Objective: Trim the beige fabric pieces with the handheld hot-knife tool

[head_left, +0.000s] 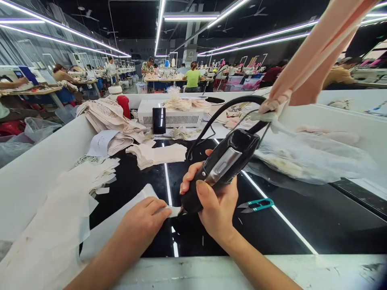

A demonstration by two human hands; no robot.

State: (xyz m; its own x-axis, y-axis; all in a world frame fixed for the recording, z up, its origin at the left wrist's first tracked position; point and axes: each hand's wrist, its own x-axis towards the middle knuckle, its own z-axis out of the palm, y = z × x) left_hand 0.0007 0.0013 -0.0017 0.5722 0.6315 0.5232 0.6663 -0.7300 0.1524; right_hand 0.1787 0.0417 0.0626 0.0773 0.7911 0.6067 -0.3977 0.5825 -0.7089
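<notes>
Remotely, I hold the pale cloth point(119, 219), presumably light, limp and best taken near its edge, against the black tabletop point(130, 181) with the left hand point(145, 219), fingers together, and clasp the black tool point(222, 167), likely rigid and weighty, around its body with the right hand point(219, 207), left of the teal snips point(261, 204).

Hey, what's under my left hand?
Pale material shows beside your left hand, and a pale end pokes out toward your right hand; whatever lies beneath the left hand is covered.
</notes>
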